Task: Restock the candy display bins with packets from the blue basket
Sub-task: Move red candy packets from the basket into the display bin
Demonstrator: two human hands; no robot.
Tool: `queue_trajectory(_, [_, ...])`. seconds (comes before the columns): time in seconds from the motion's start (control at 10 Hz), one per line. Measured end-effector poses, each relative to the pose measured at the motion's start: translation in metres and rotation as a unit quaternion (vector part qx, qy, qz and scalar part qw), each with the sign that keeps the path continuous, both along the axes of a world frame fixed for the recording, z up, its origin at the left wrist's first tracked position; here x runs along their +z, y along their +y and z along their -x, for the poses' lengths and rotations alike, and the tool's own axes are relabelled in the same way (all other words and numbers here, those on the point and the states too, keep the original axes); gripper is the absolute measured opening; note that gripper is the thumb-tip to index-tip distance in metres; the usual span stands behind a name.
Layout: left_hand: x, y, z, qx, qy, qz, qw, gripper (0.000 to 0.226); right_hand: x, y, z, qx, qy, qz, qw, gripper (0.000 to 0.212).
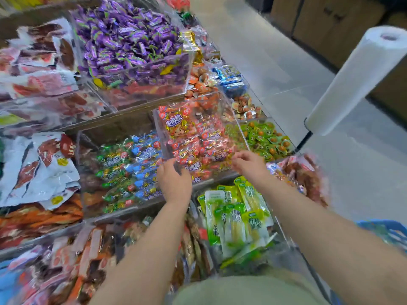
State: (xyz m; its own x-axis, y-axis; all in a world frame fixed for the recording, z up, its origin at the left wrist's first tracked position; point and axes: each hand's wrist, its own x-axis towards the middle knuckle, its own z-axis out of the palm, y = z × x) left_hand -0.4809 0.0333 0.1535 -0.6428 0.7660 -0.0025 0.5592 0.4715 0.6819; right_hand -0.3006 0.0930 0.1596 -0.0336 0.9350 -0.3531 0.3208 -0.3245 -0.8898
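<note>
Tiered clear acrylic bins are ranged across a shop display beside a grey tiled floor. Nearest, at four o'clock, the blue basket [387,233] is only partly seen and blurred; its packets cannot be made out. Ahead, the left hand [174,180] and right hand [248,165] are set at the front rim of the red-packet bin [237,129] at centre. Their fingers are bent there, but whether wrapper or rim is pinched cannot be told. Its small foil packets [198,137] are judged light, crinkly and slippery, best scooped by the handful or pinched at a sealed end. Farther, at eleven o'clock, purple candies [132,45] are heaped.
</note>
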Motion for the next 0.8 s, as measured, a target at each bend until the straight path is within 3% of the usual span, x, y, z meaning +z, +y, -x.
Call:
queue_trajectory(0.1, [-0.009, -0.019, -0.045, -0.116, -0.017, 0.017, 0.993, 0.024, -0.022, -0.046, -0.044, -0.05, 0.002, 0.047, 0.998, 0.019])
queue_trajectory(0.2, [-0.031, -0.034, -0.095, -0.235, -0.138, 0.149, 0.951, 0.025, -0.056, -0.093, -0.091, -0.091, -0.005, 0.12, 0.989, 0.019])
queue_trajectory(0.3, [-0.053, -0.055, -0.145, -0.291, -0.212, 0.303, 0.882, 0.024, -0.084, -0.143, -0.145, -0.066, -0.029, 0.22, 0.973, 0.017])
queue_trajectory(0.5, [-0.089, -0.12, -0.244, -0.329, -0.22, 0.477, 0.785, 0.029, -0.119, -0.248, -0.249, -0.108, -0.031, 0.39, 0.914, 0.018])
queue_trajectory(0.7, [-0.104, -0.151, -0.334, -0.406, -0.126, 0.513, 0.746, 0.027, -0.117, -0.315, -0.343, -0.192, -0.044, 0.385, 0.902, 0.029])
queue_trajectory(0.8, [-0.107, -0.155, -0.379, -0.429, -0.11, 0.521, 0.73, 0.028, -0.107, -0.334, -0.38, -0.247, -0.032, 0.389, 0.887, 0.023])
